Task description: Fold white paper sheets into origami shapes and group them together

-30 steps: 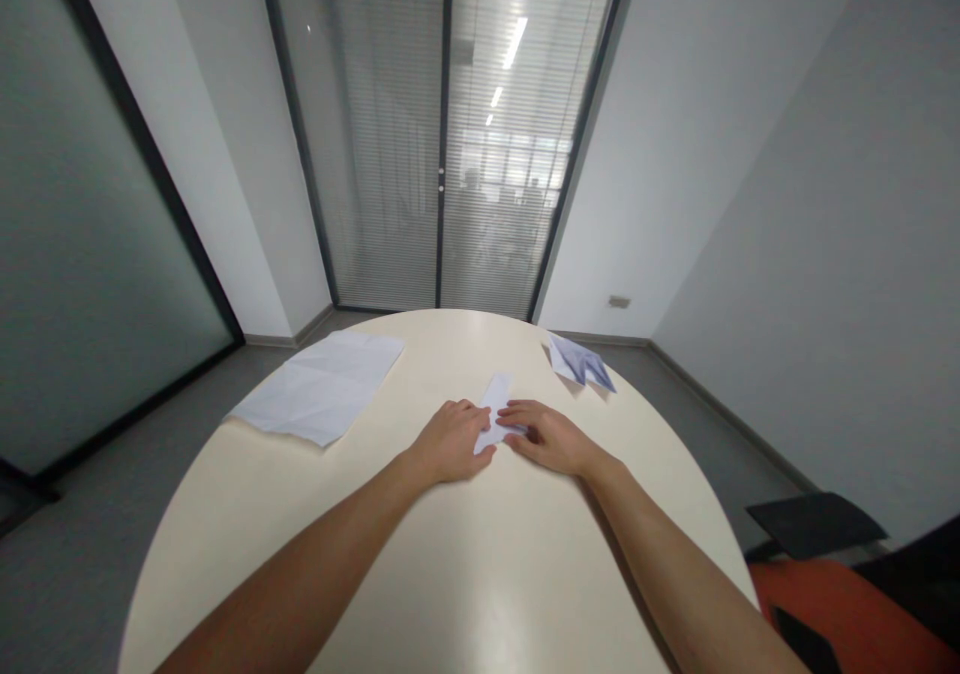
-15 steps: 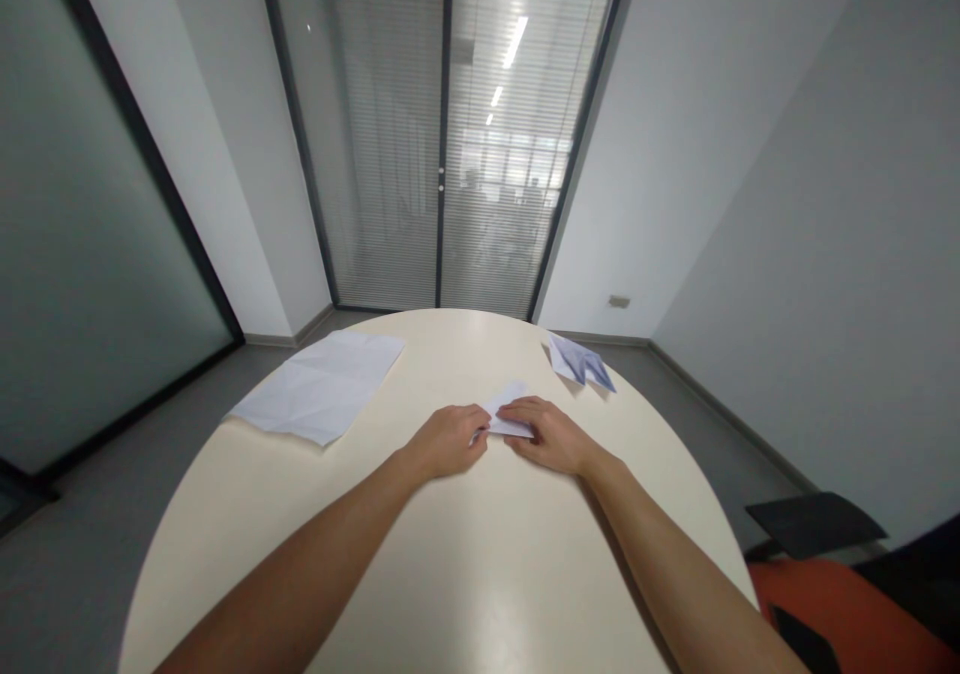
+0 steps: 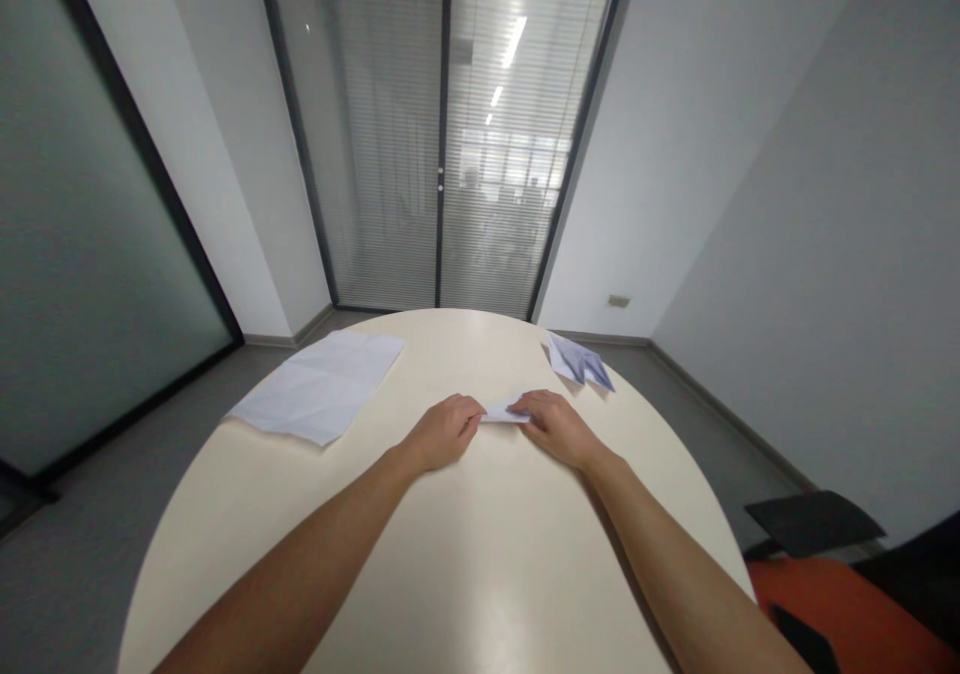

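Round table (image 3: 480,544); near its middle, a folded paper strip (image 3: 498,414), creases made but not yet released, ends pinched by left hand (image 3: 444,432) and right hand (image 3: 559,426); at its left edge, a largely unfolded sheet (image 3: 322,389).

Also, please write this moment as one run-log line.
left hand: holds small paper at left end | right hand: touches right end | large sheet: table left | folded sheet: table right
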`<state>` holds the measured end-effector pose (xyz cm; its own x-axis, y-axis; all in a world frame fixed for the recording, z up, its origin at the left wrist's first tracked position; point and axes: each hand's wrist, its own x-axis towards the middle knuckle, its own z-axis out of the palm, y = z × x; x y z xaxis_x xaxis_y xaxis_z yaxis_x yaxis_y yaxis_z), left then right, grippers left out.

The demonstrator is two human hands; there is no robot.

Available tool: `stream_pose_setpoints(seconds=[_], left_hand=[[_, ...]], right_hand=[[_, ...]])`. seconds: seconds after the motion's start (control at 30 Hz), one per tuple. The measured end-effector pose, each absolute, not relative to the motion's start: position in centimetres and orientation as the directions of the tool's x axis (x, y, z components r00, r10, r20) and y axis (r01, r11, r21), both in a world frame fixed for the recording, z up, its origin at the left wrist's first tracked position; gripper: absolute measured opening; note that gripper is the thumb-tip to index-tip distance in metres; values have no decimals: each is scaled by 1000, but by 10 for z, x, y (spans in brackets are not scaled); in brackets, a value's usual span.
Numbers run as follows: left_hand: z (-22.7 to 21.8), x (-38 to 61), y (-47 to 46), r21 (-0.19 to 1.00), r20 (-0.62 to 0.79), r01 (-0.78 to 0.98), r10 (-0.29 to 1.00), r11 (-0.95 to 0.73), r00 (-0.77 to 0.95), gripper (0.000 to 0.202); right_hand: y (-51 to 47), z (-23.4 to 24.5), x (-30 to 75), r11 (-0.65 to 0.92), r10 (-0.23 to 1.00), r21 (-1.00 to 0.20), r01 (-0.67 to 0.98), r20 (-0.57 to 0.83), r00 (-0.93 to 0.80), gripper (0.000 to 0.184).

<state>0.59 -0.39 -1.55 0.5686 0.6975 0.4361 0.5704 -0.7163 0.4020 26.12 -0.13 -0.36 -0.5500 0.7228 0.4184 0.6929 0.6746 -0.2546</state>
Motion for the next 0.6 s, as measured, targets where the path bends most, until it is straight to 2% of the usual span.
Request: stream_pose_setpoints(seconds=[0.17,0.43,0.6], left_hand=[[-14,6,-4,356,472,649,729,-673,496,30],[-12,4,-5,391,451,711,795,-585,405,18],[-10,3,-4,410,442,722,814,-558,377,18]], right_hand=[[0,-2,263,639,754,-282,716,417,-508,21],[3,-7,268,541,814,-320,778,434,-387,23],[1,-5,267,493,836,-347,798,442,-325,26]])
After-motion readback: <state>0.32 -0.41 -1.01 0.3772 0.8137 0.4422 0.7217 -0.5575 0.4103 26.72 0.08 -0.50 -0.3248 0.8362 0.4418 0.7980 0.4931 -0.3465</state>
